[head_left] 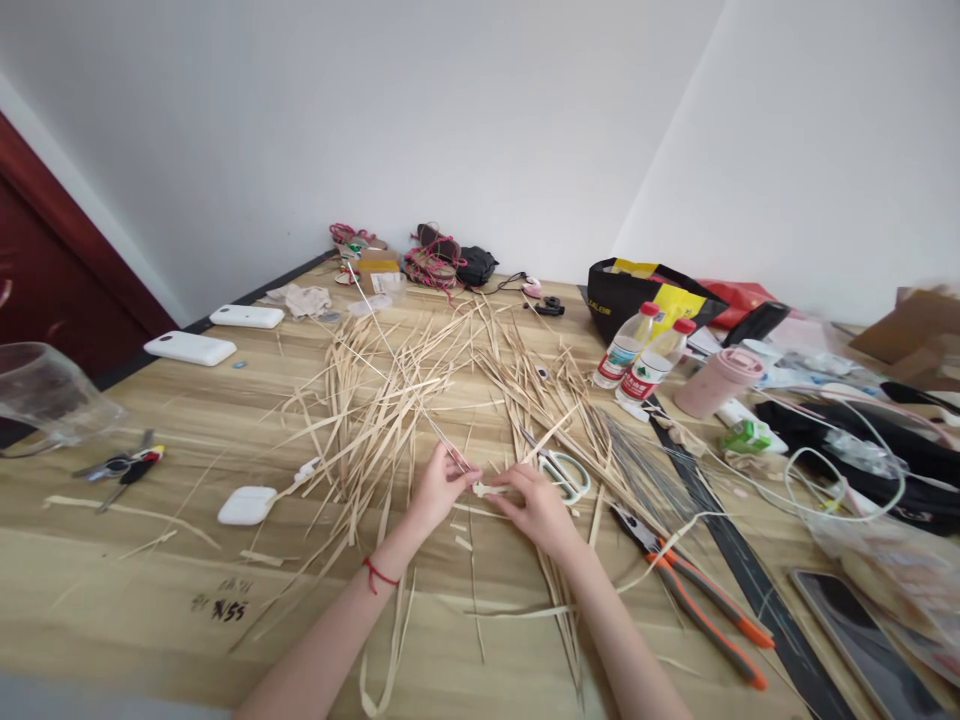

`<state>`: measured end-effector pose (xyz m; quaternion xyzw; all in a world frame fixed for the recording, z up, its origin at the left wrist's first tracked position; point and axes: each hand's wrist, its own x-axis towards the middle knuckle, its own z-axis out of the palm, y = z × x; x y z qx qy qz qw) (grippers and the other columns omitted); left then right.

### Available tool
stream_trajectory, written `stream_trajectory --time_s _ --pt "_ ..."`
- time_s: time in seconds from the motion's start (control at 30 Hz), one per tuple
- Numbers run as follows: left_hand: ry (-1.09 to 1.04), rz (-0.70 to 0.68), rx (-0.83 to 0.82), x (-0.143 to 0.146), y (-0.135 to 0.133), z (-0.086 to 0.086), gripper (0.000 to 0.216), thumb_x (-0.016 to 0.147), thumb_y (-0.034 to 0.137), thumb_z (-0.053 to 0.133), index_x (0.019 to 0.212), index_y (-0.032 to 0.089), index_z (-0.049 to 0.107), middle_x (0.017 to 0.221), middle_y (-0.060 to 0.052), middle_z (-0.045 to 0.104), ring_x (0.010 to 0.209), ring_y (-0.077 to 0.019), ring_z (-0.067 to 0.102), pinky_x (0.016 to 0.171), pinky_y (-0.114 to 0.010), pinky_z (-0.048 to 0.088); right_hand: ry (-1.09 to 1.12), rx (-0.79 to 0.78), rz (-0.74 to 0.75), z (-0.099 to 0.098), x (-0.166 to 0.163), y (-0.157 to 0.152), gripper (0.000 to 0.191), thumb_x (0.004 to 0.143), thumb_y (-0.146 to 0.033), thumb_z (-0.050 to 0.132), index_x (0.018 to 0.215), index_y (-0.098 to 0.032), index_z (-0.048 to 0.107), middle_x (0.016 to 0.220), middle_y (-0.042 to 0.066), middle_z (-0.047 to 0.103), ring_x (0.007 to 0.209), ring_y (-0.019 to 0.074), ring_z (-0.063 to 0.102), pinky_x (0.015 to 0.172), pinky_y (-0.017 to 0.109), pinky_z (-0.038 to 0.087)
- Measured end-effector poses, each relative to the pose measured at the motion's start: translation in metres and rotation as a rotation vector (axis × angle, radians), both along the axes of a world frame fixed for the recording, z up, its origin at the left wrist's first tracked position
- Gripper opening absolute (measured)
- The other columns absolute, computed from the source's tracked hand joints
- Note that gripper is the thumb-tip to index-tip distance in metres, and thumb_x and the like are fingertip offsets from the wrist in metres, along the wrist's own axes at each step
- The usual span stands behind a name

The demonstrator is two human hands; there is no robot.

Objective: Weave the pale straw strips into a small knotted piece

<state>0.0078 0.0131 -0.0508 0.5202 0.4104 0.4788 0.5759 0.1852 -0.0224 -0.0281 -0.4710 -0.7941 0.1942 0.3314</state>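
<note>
In the middle of the head view, my left hand (435, 492) is closed around thin wires (441, 436) that slant up and away to the left. My right hand (537, 506) pinches a small pale piece of plant strip (486, 489) between thumb and fingers, close to the left fingertips. How the strip meets the wires is too small to make out. Loose straw-coloured strips (382, 425) lie in a wide heap beyond both hands. Scissors with pale handles (566, 477) rest just past my right hand. Orange-handled pliers (694, 590) lie to the right of my right forearm.
Two water bottles (646, 372), a pink cup (718, 383) and a black bag (611, 300) stand at the right. A phone (855, 630) lies at front right. Left are a white earphone case (247, 505), small tools (127, 465) and a clear plastic jug (52, 400).
</note>
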Motion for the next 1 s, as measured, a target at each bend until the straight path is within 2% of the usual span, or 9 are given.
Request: stream_trajectory --time_s 0.27,0.47,0.6,0.77,0.83,1.0 --pt "0.025 -0.040 0.012 0.004 -0.004 0.003 0.034 0.069 0.026 0.065 0.082 0.020 0.035 0.081 -0.002 0.062 0.081 -0.0158 0.062 0.070 -0.028 0.048 0.059 -0.081 0.006 -0.001 -0.002 0.000 0.014 0.081 -0.026 0.055 0.092 -0.022 0.062 0.086 0.004 0.064 0.083 0.0173 0.059 0.075 0.029 0.044" --pt "-0.013 -0.141 0.002 0.001 -0.003 0.000 0.032 0.074 0.030 0.061 0.085 0.021 0.033 0.077 0.000 0.060 0.071 -0.0143 0.062 0.067 -0.030 0.049 0.105 -0.140 -0.025 -0.004 0.003 0.003 0.015 0.081 -0.027 0.054 0.090 -0.022 0.064 0.083 0.004 0.063 0.073 0.0168 0.057 0.063 0.026 0.043" --pt "0.008 -0.189 -0.024 0.001 -0.005 0.002 0.031 0.076 0.031 0.058 0.087 0.021 0.032 0.079 -0.001 0.061 0.068 -0.0141 0.063 0.067 -0.031 0.050 0.105 -0.144 -0.021 -0.008 0.006 0.007 0.014 0.081 -0.028 0.053 0.085 -0.021 0.065 0.077 0.004 0.061 0.066 0.0155 0.053 0.061 0.026 0.040" --pt "-0.047 -0.245 -0.069 0.005 -0.010 0.010 0.050 0.064 0.023 0.071 0.088 0.022 0.027 0.093 -0.005 0.061 0.086 -0.0181 0.062 0.076 -0.035 0.049 0.180 -0.171 -0.028 -0.011 0.008 0.010 0.016 0.081 -0.032 0.053 0.082 -0.019 0.062 0.077 0.004 0.060 0.065 0.0145 0.052 0.059 0.026 0.040" --pt "-0.073 -0.244 -0.075 0.006 -0.011 0.012 0.056 0.060 0.019 0.073 0.088 0.022 0.024 0.094 -0.004 0.059 0.085 -0.0171 0.062 0.076 -0.034 0.049 0.210 -0.172 -0.013 -0.010 0.008 0.010 0.017 0.081 -0.032 0.052 0.082 -0.019 0.062 0.080 0.004 0.059 0.071 0.0154 0.053 0.062 0.026 0.041" --pt "-0.134 -0.289 -0.096 0.004 -0.007 0.010 0.056 0.064 0.014 0.069 0.094 0.024 0.023 0.094 -0.002 0.058 0.074 -0.0105 0.061 0.068 -0.026 0.048 0.276 -0.216 -0.005 -0.010 0.006 0.010 0.019 0.081 -0.035 0.052 0.081 -0.017 0.059 0.082 0.004 0.059 0.077 0.0159 0.055 0.065 0.026 0.043"
